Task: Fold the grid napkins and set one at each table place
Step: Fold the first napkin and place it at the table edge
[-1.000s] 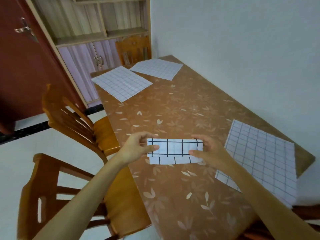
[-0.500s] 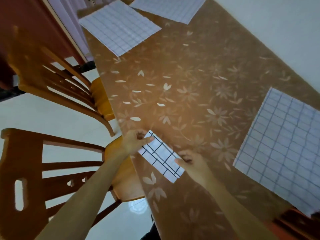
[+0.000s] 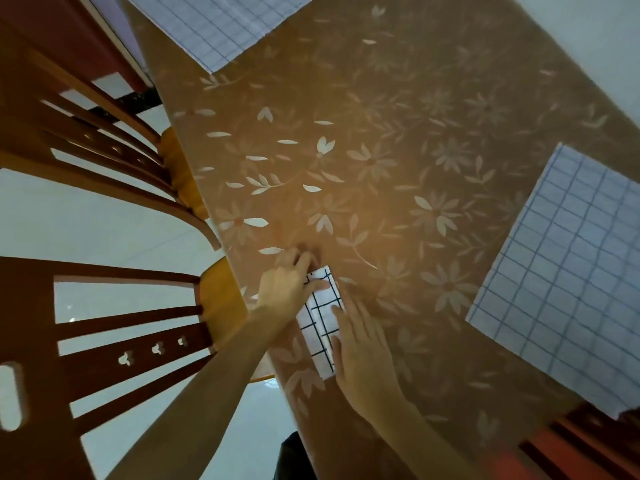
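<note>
A folded white napkin with a black grid (image 3: 320, 323) lies flat on the brown flowered table (image 3: 398, 133), close to its left edge. My left hand (image 3: 289, 289) covers the napkin's far end, thumb lying across it and fingers reaching onto the table beyond. My right hand (image 3: 360, 351) presses its straight fingers on the napkin's right side and near end. Two unfolded grid napkins lie flat: one at the right (image 3: 568, 278), one at the far left (image 3: 221, 22).
Two wooden chairs stand along the table's left edge, the nearer one (image 3: 104, 341) beside my left arm, the other (image 3: 86, 133) further back. A chair back (image 3: 581, 445) shows at the lower right. White tiled floor lies to the left.
The folded napkin went from held above the table to lying flat by the left edge. Both hands moved onto it, and my view tilted downward and closer.
</note>
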Demonstrator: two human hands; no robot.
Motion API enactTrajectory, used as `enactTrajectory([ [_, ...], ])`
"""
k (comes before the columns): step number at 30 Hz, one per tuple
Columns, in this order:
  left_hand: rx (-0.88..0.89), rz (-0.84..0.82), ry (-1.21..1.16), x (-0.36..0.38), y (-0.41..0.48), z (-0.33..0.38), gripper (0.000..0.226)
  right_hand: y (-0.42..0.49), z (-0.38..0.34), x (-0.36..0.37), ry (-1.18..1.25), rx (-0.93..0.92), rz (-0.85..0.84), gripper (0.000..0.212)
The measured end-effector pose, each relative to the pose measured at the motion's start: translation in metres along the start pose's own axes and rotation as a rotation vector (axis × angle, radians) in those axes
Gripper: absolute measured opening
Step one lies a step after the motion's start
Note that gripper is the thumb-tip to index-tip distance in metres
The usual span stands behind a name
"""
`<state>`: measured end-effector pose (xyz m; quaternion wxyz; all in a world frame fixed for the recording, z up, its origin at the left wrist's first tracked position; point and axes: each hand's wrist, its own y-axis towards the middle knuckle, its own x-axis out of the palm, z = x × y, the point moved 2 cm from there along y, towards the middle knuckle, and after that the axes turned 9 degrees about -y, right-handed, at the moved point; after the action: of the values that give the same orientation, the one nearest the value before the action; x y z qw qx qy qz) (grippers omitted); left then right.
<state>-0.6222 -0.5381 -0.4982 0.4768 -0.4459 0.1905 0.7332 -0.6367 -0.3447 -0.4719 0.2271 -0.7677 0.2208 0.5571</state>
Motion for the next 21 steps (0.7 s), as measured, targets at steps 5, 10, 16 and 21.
enactTrajectory([
  [5, 0.147, 0.116, 0.031, 0.005, -0.007, -0.003, 0.043, -0.004, -0.002, 0.036, -0.12, -0.205, -0.281, 0.075],
  [10, 0.373, 0.101, 0.118, 0.013, -0.022, 0.007, 0.046, -0.005, 0.004, 0.041, -0.139, -0.239, -0.284, 0.087],
  [16, 0.395, -0.305, 0.361, 0.017, -0.035, -0.024, 0.08, -0.013, 0.006, 0.042, -0.132, -0.196, -0.264, 0.086],
  [21, 0.32, -0.332, 0.412, 0.006, -0.034, -0.017, 0.061, -0.04, 0.01, 0.042, -0.14, -0.105, -0.245, 0.089],
])
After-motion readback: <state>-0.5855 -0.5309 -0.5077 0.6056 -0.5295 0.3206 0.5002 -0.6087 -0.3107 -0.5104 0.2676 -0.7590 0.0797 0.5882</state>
